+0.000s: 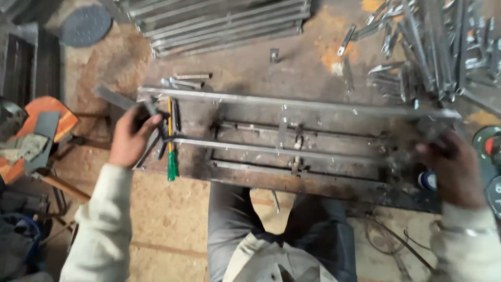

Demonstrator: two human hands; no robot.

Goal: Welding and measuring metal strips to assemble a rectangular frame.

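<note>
Head view: a person sits over a low steel jig plate set on the workshop floor, knees under its near edge. On the plate, a long flat steel bar lies along the far edge, and a second, shorter bar runs parallel nearer the middle; both appear seated against the plate's welded stops, which would hold them square and parallel. The left hand is at the left end of the plate, fingers curled around a dark tool or clamp handle; the exact item is too blurred to identify. Wrist is straight, forearm angled in from the lower left in a pale sleeve. The right hand is at the plate's right end, back of hand up, covering a dark fixture; motion blur prevents telling whether the fingers are closed on anything. A yellow-and-green-handled screwdriver lies across the left end of the plate, just beside the left hand, within easy reach. A stack of finished bar frames sits beyond the plate, and loose cut metal strips are heaped at the upper right.
</note>
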